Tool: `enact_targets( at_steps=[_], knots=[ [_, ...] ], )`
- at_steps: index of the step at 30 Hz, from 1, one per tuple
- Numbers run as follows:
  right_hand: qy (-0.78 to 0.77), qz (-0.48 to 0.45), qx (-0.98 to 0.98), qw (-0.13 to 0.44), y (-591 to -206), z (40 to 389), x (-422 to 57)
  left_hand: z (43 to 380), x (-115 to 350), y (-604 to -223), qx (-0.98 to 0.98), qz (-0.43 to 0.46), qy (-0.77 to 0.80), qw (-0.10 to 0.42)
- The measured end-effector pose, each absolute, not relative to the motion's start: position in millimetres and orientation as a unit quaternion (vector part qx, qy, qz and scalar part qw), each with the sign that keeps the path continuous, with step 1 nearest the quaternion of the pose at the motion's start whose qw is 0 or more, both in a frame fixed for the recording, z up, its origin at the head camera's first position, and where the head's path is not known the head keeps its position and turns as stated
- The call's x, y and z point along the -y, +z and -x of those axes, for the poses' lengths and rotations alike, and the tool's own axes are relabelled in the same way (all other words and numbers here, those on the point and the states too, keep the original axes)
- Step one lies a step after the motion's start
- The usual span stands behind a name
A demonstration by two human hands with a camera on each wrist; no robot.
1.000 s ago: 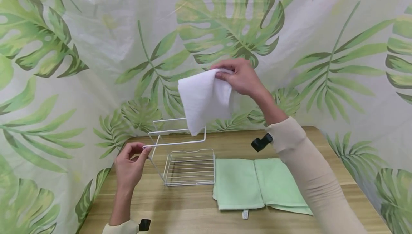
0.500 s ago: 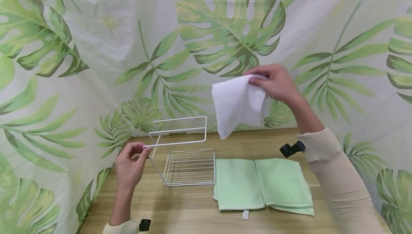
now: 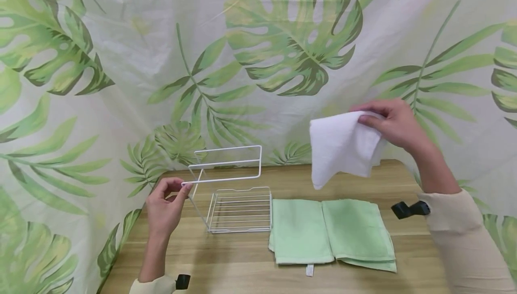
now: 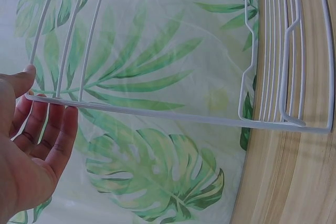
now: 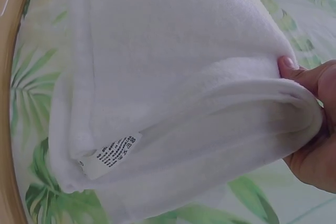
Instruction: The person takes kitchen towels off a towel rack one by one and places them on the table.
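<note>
A folded white towel (image 3: 341, 146) hangs in the air from my right hand (image 3: 397, 123), pinched between thumb and fingers along its upper edge. In the right wrist view a printed label (image 5: 113, 156) shows on the towel (image 5: 173, 40). My left hand (image 3: 166, 206) grips the upper front corner of a white wire rack (image 3: 224, 179), which stands on the table. The left wrist view has the thumb and fingers of that left hand (image 4: 39, 145) at the rack's corner. No towel lies on the rack's bars or in its lower basket (image 3: 242, 211).
Two folded green towels (image 3: 300, 231) lie side by side on the wooden table (image 3: 242, 262), right of the rack. A small tag (image 3: 309, 270) sticks out at their front edge. A leaf-patterned sheet (image 3: 282, 38) hangs behind and around the table.
My right hand has carried the white towel rightward and lower, from above the rack to above the right green towel. The left hand keeps its place on the rack.
</note>
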State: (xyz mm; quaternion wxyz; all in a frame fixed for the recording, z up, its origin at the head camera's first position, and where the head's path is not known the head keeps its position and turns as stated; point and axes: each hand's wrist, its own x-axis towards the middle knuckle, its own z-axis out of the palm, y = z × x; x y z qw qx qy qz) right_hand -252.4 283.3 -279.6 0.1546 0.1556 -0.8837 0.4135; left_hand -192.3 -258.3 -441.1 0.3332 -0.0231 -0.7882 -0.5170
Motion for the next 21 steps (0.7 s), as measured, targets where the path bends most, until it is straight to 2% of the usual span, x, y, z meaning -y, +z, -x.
enact_targets(
  at_steps=[12, 21],
  knots=[
    [0.404, -0.139, 0.896, 0.118, -314.5, 218.0, -342.0, 191.7, 258.1, -442.8, 0.788, 0.028, -0.514, 0.337],
    [0.411, -0.125, 0.901, 0.067, -345.1, 191.3, -372.1, 192.4, 257.7, -440.8, 0.784, 0.029, -0.520, 0.338]
  ],
)
